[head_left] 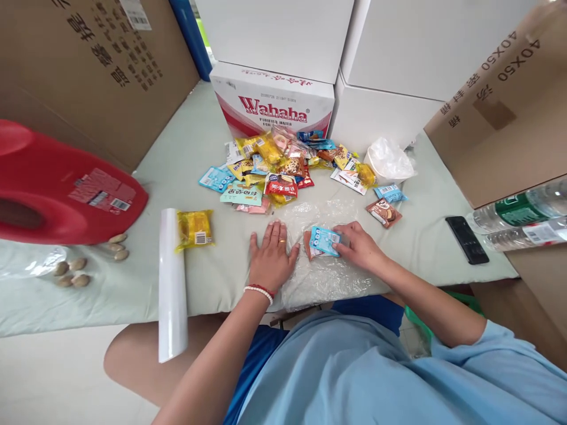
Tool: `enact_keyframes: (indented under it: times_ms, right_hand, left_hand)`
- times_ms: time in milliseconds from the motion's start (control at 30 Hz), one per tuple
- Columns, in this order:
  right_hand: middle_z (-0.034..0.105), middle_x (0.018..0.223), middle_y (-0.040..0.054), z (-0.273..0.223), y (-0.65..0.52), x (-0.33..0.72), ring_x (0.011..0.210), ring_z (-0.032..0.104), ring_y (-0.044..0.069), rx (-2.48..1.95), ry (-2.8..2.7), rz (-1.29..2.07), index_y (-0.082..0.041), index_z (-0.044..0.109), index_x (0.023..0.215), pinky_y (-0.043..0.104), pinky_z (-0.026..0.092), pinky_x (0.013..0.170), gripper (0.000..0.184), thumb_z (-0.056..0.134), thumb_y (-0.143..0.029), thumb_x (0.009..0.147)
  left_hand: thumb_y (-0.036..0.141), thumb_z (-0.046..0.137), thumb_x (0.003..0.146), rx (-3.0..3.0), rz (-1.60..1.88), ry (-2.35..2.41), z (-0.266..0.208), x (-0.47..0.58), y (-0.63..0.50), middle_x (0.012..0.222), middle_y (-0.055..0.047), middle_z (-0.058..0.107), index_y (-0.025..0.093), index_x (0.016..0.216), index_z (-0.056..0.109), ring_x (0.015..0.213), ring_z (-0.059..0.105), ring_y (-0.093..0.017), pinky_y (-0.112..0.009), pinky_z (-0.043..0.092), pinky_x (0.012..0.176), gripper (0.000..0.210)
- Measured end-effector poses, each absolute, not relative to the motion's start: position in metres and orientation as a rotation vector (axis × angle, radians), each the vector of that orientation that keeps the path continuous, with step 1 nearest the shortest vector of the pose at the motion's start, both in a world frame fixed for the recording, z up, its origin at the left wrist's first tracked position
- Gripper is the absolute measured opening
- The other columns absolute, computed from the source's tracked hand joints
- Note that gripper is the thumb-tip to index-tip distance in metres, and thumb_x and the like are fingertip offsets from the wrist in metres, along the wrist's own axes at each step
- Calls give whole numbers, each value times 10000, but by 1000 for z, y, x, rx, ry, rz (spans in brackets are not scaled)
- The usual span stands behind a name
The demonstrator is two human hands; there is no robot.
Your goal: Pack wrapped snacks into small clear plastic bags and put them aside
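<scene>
A sheet of clear plastic film lies crinkled on the cloth in front of me. My left hand rests flat at the film's left edge, fingers stretched out. With thumb and fingers, my right hand grips the right end of a light blue snack packet. Beneath that packet, on the film, a brown packet is partly covered. Behind both hands spreads a heap of wrapped snacks. To the left, a yellow wrapped snack sits beside a roll of plastic film.
A red jug and several brown nut-like pieces are at the left. A Wahaha carton stands behind the heap. Rightward are a white bowl holding a clear bag, a brown packet, a phone and plastic bottles.
</scene>
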State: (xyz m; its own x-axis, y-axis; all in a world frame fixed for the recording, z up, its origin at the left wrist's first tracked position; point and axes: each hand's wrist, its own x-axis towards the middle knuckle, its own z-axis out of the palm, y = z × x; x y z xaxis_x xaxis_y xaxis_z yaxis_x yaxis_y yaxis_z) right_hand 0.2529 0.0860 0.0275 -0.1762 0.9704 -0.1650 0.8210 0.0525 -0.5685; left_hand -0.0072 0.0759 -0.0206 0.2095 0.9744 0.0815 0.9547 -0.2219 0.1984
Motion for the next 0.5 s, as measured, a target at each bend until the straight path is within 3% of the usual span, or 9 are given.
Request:
enact_keyframes:
  times_ms: [100,233,400,500]
  right_hand:
    - [572,1377,138,39,95,250,1218,643,284,-1740,-2226,756,-237,579,1440,404,516,1037,572,689,-477,932]
    - [616,1385,150,57,109,228,1225,651,329,-1742,-2489,872,-245,562,1473,389,519,977,742,794,-565,845]
    - [607,1418,162,66,115,207,1244,648,326,-1645,-2667,860,-218,540,1464,366,499,964,665,799,-402,879]
    - [573,1439,162,65,111,208,1199,666,312,-1592,-2678,896,-203,505,1447,356,498,950,718,849,-318,828]
  left_hand:
    - [514,258,1062,2363,287,1898,-21,-7,76,1705,-151,311,142,1642,314,1594,291,-291,-619,104,1304,692]
    - [521,255,1061,2367,275,1899,-20,-6,76,1704,-154,312,121,1638,311,1592,294,-293,-627,121,1299,705]
    - [523,252,1061,2361,267,1903,-19,-6,76,1701,-159,318,108,1633,317,1593,292,-292,-630,130,1295,709]
    - [523,261,1060,2353,267,1906,-19,-6,76,1697,-157,329,124,1636,318,1591,297,-295,-625,124,1299,704]
